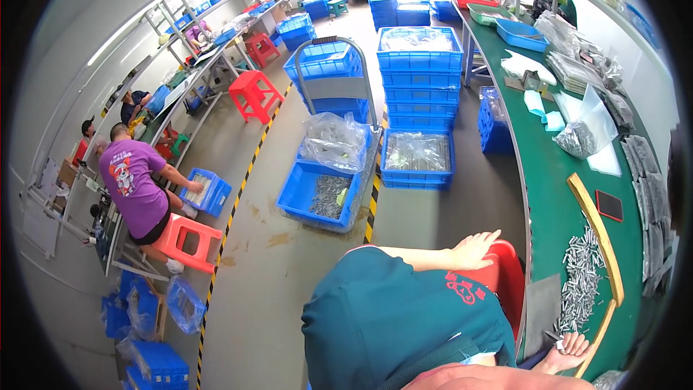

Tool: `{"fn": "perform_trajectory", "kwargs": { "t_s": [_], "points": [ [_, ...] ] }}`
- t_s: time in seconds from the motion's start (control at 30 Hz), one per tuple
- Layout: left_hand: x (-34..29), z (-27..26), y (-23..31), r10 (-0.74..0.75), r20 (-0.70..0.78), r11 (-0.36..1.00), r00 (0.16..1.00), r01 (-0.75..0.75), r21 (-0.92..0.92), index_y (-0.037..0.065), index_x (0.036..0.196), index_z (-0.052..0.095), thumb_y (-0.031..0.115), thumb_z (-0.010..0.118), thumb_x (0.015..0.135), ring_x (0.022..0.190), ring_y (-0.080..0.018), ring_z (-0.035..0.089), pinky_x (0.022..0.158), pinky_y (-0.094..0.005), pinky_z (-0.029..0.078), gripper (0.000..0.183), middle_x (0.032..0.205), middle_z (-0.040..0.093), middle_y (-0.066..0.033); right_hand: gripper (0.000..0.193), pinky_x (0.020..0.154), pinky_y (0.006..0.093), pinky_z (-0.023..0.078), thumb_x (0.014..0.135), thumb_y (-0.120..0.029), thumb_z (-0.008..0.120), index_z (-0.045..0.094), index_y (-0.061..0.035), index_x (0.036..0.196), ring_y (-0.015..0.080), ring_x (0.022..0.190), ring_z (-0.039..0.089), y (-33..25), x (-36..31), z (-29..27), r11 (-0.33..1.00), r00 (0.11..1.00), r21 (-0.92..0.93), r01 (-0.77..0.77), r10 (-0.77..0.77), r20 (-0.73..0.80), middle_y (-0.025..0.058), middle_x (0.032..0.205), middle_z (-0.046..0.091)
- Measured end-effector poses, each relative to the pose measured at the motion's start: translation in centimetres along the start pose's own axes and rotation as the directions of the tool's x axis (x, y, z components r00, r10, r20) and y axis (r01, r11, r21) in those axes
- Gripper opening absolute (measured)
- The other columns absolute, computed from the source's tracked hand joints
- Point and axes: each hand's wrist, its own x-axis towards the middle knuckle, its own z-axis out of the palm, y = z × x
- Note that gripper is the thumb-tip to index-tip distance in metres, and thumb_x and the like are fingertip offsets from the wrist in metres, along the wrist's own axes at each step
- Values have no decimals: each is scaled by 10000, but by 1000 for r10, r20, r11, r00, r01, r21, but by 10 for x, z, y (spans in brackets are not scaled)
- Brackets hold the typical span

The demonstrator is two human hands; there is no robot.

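Many small metal pins [580, 274] lie right on the green bench [545, 227], a yellow strip [601, 237] probably fencing them in. Just nearer, the right hand [568, 354] curls; its pinch I cannot tell. Farther left, the left hand [473, 250] stretches over a red stool [508, 274].

this looks like a factory workshop: a long green-topped workbench [541, 166] bears a pile of small silvery metal pins [580, 274], tall stacks of blue plastic crates [421, 95] fill the grey floor [274, 282], and yellow-and-black striped tape [373, 208] marks an aisle.
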Motion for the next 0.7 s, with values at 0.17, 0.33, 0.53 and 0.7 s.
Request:
{"fn": "perform_trajectory", "kwargs": {
  "t_s": [0.17,0.33,0.53,0.7],
  "points": [
    [10,19,-20,-33,109,997,994,40,-61,23,1313,238,243,560,785,1057,-348,476,902,-409,396,657,1172,453,-216,464,383,222,207,942,-270,320,241,-153,499,88,399,199,2,0,8,1000,994,-6,-4,4,-106,-20,457,228],
    [26,17,-40,75,163,968,984,-33,-249,13,1214,401,239,555,780,1017,-330,516,857,-390,422,513,1111,523,-216,457,386,222,205,942,-270,317,252,-154,505,85,400,210,-2,-1,4,1000,1000,0,-10,10,10,-22,456,229],
    [25,8,-35,-94,308,915,947,204,-349,1,1032,546,318,590,730,956,-321,558,828,-387,427,440,998,588,-206,442,392,223,210,936,-270,323,265,-154,513,85,399,216,1,0,14,1000,998,-13,-5,4,-69,-26,459,234],
    [25,10,-36,-109,312,915,944,218,-340,-4,1017,538,319,584,739,964,-321,554,830,-386,425,429,996,584,-209,442,416,229,210,933,-269,323,276,-149,511,84,393,223,0,-3,19,1000,999,5,-24,24,-47,-25,458,248]
  ]
}}
